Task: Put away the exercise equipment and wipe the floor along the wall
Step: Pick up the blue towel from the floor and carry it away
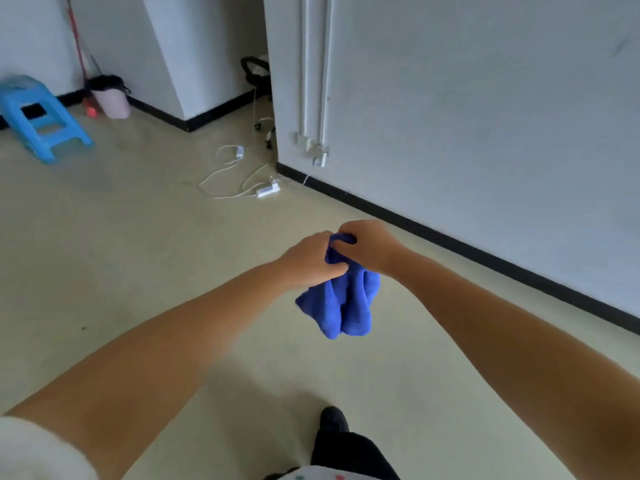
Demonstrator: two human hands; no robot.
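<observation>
Cloth deep blue, bunched, hanging from both hands' grip.

The pale floor carries a blue stool, a pink bin by the wall, a white power strip (cables looped beside it) and a black shoe.

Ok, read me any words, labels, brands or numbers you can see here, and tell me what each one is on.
None can be read.
Cloth, held by left hand and right hand: no label showing.
Stool, bin, power strip: no print visible at this size.
</observation>
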